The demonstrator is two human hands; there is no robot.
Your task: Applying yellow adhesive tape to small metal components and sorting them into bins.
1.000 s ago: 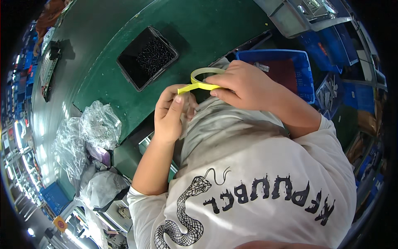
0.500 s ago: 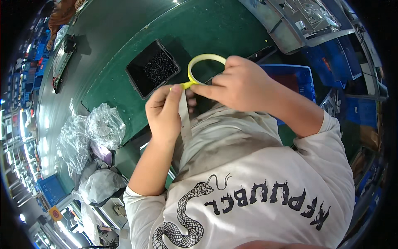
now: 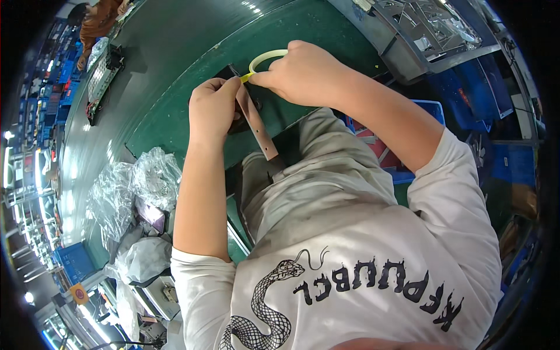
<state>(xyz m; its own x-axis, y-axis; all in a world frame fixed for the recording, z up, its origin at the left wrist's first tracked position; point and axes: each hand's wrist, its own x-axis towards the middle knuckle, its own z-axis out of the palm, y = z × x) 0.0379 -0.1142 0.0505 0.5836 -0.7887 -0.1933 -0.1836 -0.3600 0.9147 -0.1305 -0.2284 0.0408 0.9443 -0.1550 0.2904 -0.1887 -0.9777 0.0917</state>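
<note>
Over the green worktop (image 3: pixel 175 108), the left hand (image 3: pixel 213 111) pinches a drilled flat strip (image 3: pixel 255 123) and yellow tape (image 3: pixel 246 77); the right hand (image 3: pixel 309 73) grips its roll (image 3: pixel 265 56), tape unsevered.

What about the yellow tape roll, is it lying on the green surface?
No, the right hand holds the yellow tape roll up beside the left hand.

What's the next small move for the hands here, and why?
Probably the left hand should press the yellow tape onto the strip: that hand pinches near the strip's upper end, the tape runs from there to the roll in the right hand, and the grip hides whether it has stuck.
</note>
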